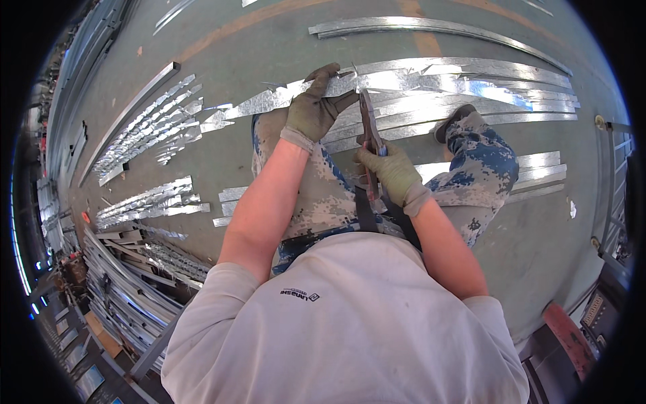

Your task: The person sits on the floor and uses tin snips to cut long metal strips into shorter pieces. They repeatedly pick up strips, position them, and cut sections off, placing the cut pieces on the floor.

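Note:
My left hand [311, 111], in a worn olive work glove, grips a shiny sheet-metal strip [269, 101]. Its fingers reach over the far edge while the thumb presses near the tool's jaws. Cut slits and bent-up tabs show along the strip, which runs on to the right over other strips. Closed around the handles of tin snips [369, 128] is my right hand [393, 172], in a lighter glove. The snips point away from me, and their jaws meet the strip just right of my left thumb. Whether the blades are closed through the metal I cannot tell.
Long metal strips [511, 116] lie by my right boot. Notched metal pieces [151, 128] are spread at the left, beside a long channel [128, 121]. Lower left, a heap of metal profiles [134, 289] is stacked. Another long profile [437, 27] lies on the far floor.

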{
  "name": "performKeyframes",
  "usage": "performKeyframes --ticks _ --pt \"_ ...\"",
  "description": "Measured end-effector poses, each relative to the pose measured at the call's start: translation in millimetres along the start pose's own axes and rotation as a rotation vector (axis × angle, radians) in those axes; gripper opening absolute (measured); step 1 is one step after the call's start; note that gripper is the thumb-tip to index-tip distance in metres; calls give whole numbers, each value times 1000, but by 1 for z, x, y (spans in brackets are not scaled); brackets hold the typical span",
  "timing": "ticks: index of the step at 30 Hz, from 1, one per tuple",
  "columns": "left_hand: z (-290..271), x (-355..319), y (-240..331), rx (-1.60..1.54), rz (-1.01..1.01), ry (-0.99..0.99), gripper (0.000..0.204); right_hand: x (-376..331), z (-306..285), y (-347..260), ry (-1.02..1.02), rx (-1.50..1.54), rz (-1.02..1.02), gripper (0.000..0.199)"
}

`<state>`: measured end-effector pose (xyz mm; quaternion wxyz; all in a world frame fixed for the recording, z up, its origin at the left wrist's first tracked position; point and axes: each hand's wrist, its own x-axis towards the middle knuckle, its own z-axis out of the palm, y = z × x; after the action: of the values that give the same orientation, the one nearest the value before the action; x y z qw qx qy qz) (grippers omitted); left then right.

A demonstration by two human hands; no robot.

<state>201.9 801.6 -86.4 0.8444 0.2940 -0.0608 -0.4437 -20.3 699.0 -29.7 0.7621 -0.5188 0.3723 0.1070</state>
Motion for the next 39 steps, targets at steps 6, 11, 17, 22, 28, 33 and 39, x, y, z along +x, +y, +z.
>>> performKeyframes --ticks 6,11,17,22,28,33,39 --pt "3 -1 1 21 -1 3 36 6 5 20 -5 194 -98 48" --pt "1 0 -1 3 21 23 36 4 7 22 -97 348 -83 54" --pt "4 -1 1 4 17 -1 37 -1 13 14 -65 399 -53 52" --pt "5 2 1 0 -18 47 36 4 24 5 78 220 4 50" --pt "18 5 0 -31 -108 121 35 29 16 23 359 -439 -135 50" --pt "7 12 1 16 -115 133 37 12 35 -15 462 -901 -43 60" --pt "0 33 -4 36 -90 138 37 17 38 -35 580 -1049 9 61"
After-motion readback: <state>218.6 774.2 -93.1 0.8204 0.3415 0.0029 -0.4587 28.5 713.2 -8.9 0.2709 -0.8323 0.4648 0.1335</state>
